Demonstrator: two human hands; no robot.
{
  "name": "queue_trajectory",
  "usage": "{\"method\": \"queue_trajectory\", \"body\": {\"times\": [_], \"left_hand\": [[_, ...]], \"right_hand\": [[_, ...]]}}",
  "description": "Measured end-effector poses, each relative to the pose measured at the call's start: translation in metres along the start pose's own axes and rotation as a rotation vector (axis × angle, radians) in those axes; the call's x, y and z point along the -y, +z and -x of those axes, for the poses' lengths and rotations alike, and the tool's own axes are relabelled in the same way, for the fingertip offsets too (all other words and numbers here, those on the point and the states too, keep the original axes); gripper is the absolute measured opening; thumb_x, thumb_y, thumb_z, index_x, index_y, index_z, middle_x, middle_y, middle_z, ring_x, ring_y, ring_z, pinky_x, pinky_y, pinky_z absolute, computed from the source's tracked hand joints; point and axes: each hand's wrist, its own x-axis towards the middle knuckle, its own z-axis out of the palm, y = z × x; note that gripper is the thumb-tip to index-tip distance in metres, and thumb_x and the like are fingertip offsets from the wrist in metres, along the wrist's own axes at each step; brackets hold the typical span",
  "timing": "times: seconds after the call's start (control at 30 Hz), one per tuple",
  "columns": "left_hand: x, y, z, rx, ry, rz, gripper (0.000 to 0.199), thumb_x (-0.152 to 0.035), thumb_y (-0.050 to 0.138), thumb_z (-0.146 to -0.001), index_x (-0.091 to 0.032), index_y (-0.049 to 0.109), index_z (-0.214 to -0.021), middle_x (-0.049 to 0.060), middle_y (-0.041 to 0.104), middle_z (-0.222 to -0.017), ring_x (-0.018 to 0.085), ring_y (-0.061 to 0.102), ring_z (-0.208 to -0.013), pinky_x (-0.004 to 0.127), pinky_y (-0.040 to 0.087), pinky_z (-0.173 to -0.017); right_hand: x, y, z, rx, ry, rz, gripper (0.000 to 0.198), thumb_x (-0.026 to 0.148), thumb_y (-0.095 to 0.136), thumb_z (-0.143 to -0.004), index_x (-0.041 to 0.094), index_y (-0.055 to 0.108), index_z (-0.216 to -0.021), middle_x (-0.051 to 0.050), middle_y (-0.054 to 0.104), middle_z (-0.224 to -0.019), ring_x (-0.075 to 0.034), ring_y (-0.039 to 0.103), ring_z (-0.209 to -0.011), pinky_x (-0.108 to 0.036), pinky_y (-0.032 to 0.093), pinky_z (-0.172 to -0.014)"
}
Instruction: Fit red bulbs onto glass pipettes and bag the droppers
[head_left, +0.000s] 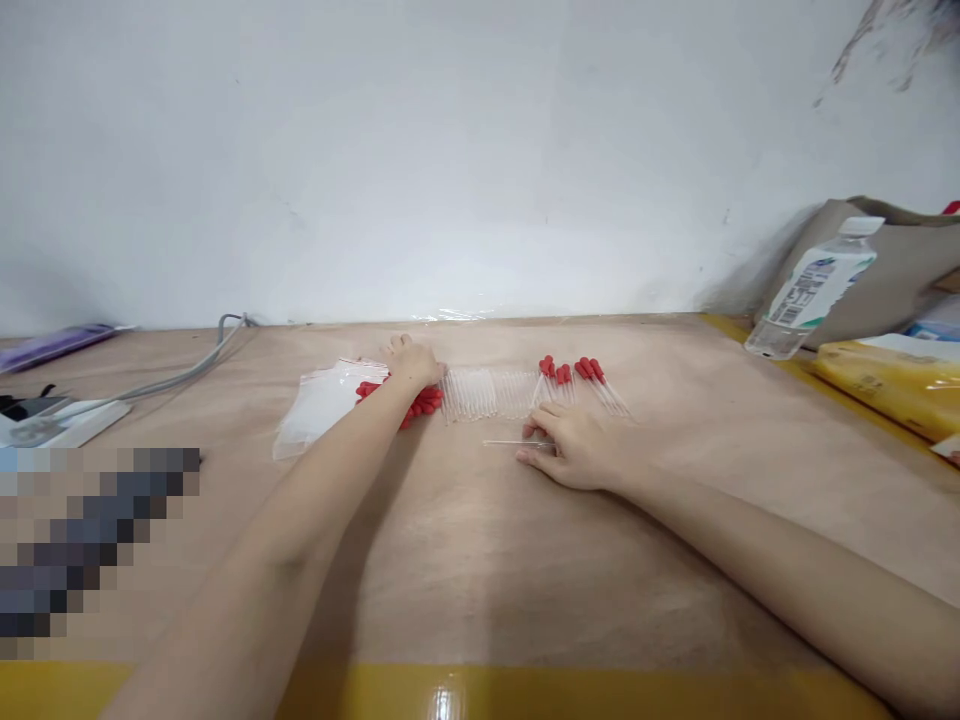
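Observation:
My left hand point(412, 362) is over the far side of a pile of red rubber bulbs point(424, 402). Its thumb stands apart from the bent fingers, close to the left end of a row of thin clear tubes point(480, 393). I see nothing held in it, though its fingertips are partly hidden. Between thumb and fingers, my right hand point(570, 445) grips a thin clear tube point(499, 442) that points left, low over the table. Beyond that hand lie several droppers with red bulbs point(590, 370), their tubes slanting toward me.
Clear zip bags point(319, 405) lie left of the bulbs. A grey cable point(172, 383) crosses the wooden table point(442, 560) at left, near a purple packet point(60, 347). At right stand a plastic bottle point(814, 290) and a grey bag point(892, 280), behind a yellow package point(885, 385).

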Motion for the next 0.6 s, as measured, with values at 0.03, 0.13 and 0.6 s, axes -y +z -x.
{"method": "queue_trajectory", "body": {"times": [0.03, 0.13, 0.6], "left_hand": [[-0.002, 0.001, -0.002, 0.02, -0.027, 0.005, 0.049, -0.046, 0.057, -0.07, -0.005, 0.062, -0.097, 0.026, 0.048, -0.114, 0.04, 0.037, -0.108, 0.05, 0.026, -0.086], [-0.004, 0.003, -0.008, 0.076, -0.075, 0.024, 0.046, -0.039, 0.058, -0.071, -0.003, 0.06, -0.099, 0.027, 0.048, -0.116, 0.039, 0.036, -0.11, 0.051, 0.022, -0.089], [0.013, -0.015, 0.094, -0.103, 0.536, 0.653, 0.018, -0.033, 0.04, -0.087, -0.017, 0.049, -0.089, 0.002, 0.058, -0.077, 0.016, 0.054, -0.068, 0.029, 0.042, -0.064]], "right_hand": [[0.002, 0.003, 0.0, -0.017, 0.008, -0.018, 0.021, 0.037, 0.056, -0.078, 0.018, 0.054, -0.084, -0.005, 0.057, -0.084, -0.017, 0.051, -0.079, -0.028, 0.037, -0.068], [0.004, 0.01, 0.0, -0.044, 0.034, -0.041, 0.02, 0.038, 0.055, -0.078, 0.018, 0.054, -0.081, -0.005, 0.057, -0.085, -0.018, 0.05, -0.082, -0.03, 0.036, -0.071], [0.006, 0.017, 0.001, -0.112, 0.107, -0.034, 0.016, 0.028, 0.041, -0.088, 0.018, 0.05, -0.079, -0.004, 0.06, -0.079, -0.017, 0.054, -0.076, -0.031, 0.036, -0.072]]}}
